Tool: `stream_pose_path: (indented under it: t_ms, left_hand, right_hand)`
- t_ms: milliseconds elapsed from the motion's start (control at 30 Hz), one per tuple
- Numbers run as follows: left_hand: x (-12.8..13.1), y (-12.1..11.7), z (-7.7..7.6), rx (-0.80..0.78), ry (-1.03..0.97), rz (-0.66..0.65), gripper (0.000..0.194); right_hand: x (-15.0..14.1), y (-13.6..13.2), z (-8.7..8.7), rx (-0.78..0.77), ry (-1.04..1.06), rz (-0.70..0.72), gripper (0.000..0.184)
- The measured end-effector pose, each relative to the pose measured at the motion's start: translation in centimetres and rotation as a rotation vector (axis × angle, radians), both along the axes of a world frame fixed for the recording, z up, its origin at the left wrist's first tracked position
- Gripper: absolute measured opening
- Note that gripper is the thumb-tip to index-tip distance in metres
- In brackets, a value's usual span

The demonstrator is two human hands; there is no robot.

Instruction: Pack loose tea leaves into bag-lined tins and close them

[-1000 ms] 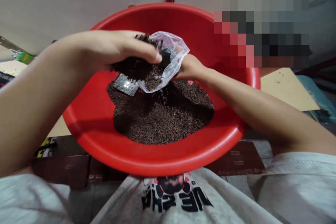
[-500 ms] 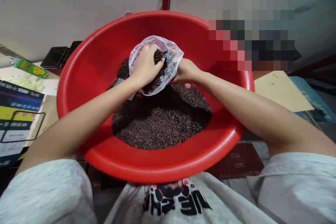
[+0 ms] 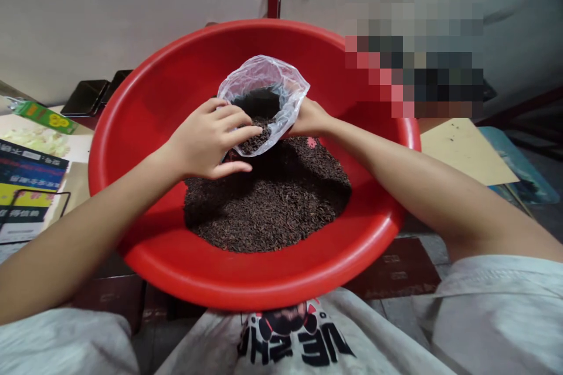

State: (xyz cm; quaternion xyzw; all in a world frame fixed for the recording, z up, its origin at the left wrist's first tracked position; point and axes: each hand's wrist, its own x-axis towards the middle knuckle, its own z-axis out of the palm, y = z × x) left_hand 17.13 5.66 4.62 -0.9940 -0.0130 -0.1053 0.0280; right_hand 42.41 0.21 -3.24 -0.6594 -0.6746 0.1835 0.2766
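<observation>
A wide red plastic basin (image 3: 145,199) holds a heap of dark brown loose tea leaves (image 3: 272,211), or something much like them. Above the heap is a clear plastic bag (image 3: 292,123), its mouth tilted toward me, with some of the dark leaves inside. My right hand (image 3: 310,119) grips the bag's right side; its fingertips are hidden behind the plastic. My left hand (image 3: 215,137) is at the bag's left edge, fingers spread and palm down, partly in front of the opening. Nothing shows in it.
Printed cards or boxes (image 3: 26,187) and a green packet (image 3: 48,117) lie to the left, near black trays (image 3: 85,98). At the right are a yellowish board (image 3: 470,152) and a bluish plastic item (image 3: 523,170). A wall (image 3: 132,6) rises behind the basin; a blurred patch covers the upper right.
My left hand has come out of the bag's mouth toward the lower left, and its fingers have spread. The leaves between its fingers are gone. My right hand still holds the bag.
</observation>
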Motion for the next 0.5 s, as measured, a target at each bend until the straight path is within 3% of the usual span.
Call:
stream_pose_path:
  t_ms: [100,200,367,433,500]
  left_hand:
    - [-1.1,1.2,-1.3,0.201,0.090,-0.055,0.036]
    - [-0.6,1.9,-0.9,0.221,0.088,0.016,0.045]
    - [1.1,0.9,2.4,-0.054,-0.138,0.341,0.040]
    - [0.9,0.7,2.3,-0.177,-0.273,0.387,0.042]
    - [0.1,1.0,0.4,-0.290,-0.500,0.388,0.053]
  right_hand:
    - [-0.2,-0.1,0.4,-0.018,0.001,-0.028,0.113]
    - [-0.4,-0.2,0.7,-0.009,-0.011,-0.016,0.112]
    - [-0.1,-0.3,0.6,-0.019,0.010,-0.003,0.111]
    - [0.1,-0.3,0.4,-0.002,0.039,0.014,0.111]
    - [0.2,-0.2,0.3,0.029,0.055,0.054,0.112]
